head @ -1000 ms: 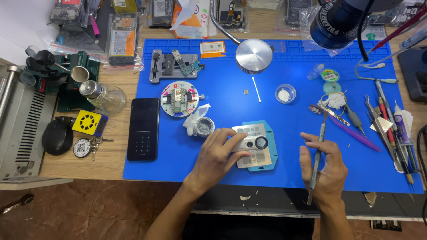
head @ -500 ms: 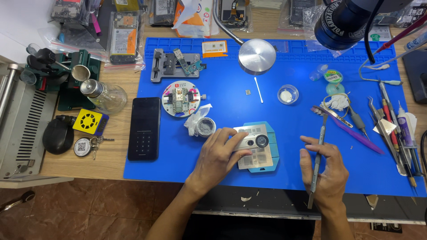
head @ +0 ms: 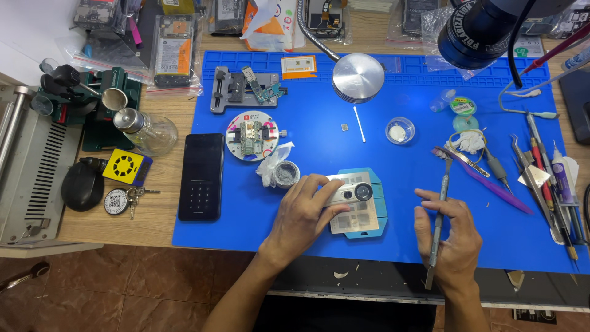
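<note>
My left hand (head: 302, 215) rests on a small white device with a round lens (head: 351, 192), which lies on a light blue square jig with a metal stencil (head: 376, 216) on the blue work mat (head: 319, 135). My right hand (head: 453, 240) holds a long thin metal spatula tool (head: 440, 216) upright, its tip pointing away toward a curved metal piece (head: 462, 158). A small grey tin of paste (head: 286, 173) with crumpled wrap sits just left of the device.
A black phone (head: 201, 176) lies at the mat's left edge. A round fixture with a circuit board (head: 254, 134), a board holder (head: 244, 90), a metal puck (head: 358, 77), a small dish (head: 400, 130) and tweezers and tools (head: 544, 178) at right surround the work. A glass bottle (head: 147, 132) stands left.
The view has shifted slightly. My right hand has edged a little left and up with the spatula. My left hand stays on the white device.
</note>
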